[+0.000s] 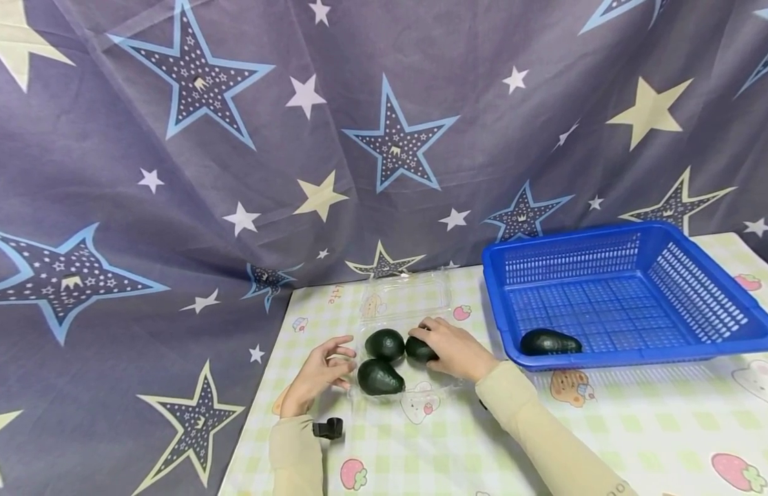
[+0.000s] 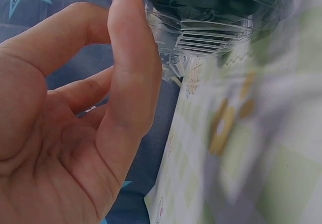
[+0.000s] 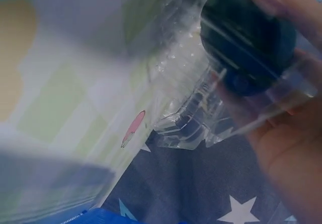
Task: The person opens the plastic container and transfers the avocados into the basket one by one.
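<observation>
- We curl our right hand (image 1: pixel 453 348) round an avocado (image 1: pixel 419 349) in the clear tray (image 1: pixel 406 301) near the table's (image 1: pixel 669 420) back-left corner.
- Our left hand (image 1: pixel 317 374), fingers loosely spread, steadies the tray's edge.
- Next, we judge: lift it clear towards the blue basket (image 1: pixel 700 289).

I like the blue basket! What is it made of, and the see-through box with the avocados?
The blue basket looks like hard, glossy plastic: one even colour, moulded slots. The see-through box seems thin clear plastic: it glints, with ribbed folds, and the tablecloth shows through.

head: above, facing forward-down, mid-range | wrists: close, blurred | shared: clear plastic tray (image 1: pixel 403 324)
</observation>
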`<control>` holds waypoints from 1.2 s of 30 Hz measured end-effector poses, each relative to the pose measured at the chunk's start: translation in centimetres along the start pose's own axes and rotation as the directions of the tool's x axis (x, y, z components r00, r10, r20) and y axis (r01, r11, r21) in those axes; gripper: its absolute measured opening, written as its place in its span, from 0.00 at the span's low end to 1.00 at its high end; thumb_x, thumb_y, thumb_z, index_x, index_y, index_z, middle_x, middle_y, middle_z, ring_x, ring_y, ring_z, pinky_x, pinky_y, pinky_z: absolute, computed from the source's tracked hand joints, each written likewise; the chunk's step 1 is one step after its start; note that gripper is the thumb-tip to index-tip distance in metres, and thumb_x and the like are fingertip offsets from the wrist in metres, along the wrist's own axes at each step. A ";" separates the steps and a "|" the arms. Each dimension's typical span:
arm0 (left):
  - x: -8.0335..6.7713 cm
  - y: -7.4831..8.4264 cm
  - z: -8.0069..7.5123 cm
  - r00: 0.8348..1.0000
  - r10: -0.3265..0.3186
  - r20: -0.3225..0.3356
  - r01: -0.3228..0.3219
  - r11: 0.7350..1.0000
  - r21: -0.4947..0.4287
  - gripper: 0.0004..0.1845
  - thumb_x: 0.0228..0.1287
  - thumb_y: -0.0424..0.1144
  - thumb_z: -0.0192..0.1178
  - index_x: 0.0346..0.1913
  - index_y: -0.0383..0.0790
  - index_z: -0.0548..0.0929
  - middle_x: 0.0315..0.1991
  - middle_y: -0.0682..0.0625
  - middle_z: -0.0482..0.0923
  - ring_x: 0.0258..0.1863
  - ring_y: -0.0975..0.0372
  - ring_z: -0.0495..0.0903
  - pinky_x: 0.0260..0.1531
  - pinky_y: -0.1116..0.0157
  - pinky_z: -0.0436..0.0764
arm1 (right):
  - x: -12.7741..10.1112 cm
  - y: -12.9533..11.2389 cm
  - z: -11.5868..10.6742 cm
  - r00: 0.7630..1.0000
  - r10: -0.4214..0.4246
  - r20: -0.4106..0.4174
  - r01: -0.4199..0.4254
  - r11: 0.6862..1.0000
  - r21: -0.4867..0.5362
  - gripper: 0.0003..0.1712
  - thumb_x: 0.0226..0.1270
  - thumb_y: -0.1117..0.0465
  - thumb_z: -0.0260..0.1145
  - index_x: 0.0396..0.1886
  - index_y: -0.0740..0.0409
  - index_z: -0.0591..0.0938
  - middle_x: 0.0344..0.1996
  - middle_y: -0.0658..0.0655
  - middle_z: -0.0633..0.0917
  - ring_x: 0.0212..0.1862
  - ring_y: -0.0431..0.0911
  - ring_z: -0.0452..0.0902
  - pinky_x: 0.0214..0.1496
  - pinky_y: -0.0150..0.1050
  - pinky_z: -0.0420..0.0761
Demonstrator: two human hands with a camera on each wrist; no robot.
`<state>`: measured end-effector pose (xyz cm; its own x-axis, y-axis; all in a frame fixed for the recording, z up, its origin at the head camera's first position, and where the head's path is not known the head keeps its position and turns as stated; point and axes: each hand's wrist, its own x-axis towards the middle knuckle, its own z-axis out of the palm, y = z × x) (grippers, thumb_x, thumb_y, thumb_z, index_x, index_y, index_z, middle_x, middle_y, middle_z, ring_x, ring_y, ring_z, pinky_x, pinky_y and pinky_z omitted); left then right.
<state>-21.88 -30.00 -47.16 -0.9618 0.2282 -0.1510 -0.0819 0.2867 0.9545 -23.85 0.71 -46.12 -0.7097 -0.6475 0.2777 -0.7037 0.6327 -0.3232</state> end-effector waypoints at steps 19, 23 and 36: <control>0.1 0.0 0.2 1.000 0.005 -0.006 -0.005 1.000 0.024 0.33 0.64 0.28 0.62 0.72 0.32 0.65 0.55 0.29 0.71 0.41 0.50 0.81 0.27 0.62 0.89 | -1.4 0.0 -3.5 0.998 0.008 -0.069 -0.011 0.999 -0.043 0.37 0.47 0.63 0.82 0.61 0.54 0.80 0.53 0.58 0.80 0.56 0.55 0.77 0.54 0.52 0.84; 0.1 -0.1 0.1 1.000 0.002 -0.009 -0.002 1.000 0.023 0.34 0.64 0.28 0.63 0.72 0.32 0.65 0.55 0.30 0.71 0.41 0.51 0.81 0.28 0.63 0.89 | -1.7 0.0 -4.5 0.996 0.000 -0.090 -0.007 0.997 -0.071 0.38 0.47 0.62 0.82 0.61 0.54 0.80 0.53 0.57 0.80 0.56 0.53 0.77 0.51 0.49 0.85; 0.1 -0.1 0.2 1.000 -0.017 -0.025 0.017 1.000 0.018 0.34 0.63 0.27 0.63 0.72 0.32 0.65 0.56 0.30 0.71 0.40 0.55 0.81 0.28 0.63 0.89 | -2.9 1.1 -7.1 0.986 0.003 -0.169 -0.024 0.992 -0.123 0.37 0.47 0.62 0.82 0.60 0.55 0.80 0.54 0.59 0.80 0.56 0.54 0.77 0.54 0.50 0.85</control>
<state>-21.95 -29.81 -47.33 -0.9666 0.1995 -0.1606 -0.0940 0.3070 0.9471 -22.79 6.33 -40.92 -0.7073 -0.5643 0.4258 -0.6851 0.6956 -0.2163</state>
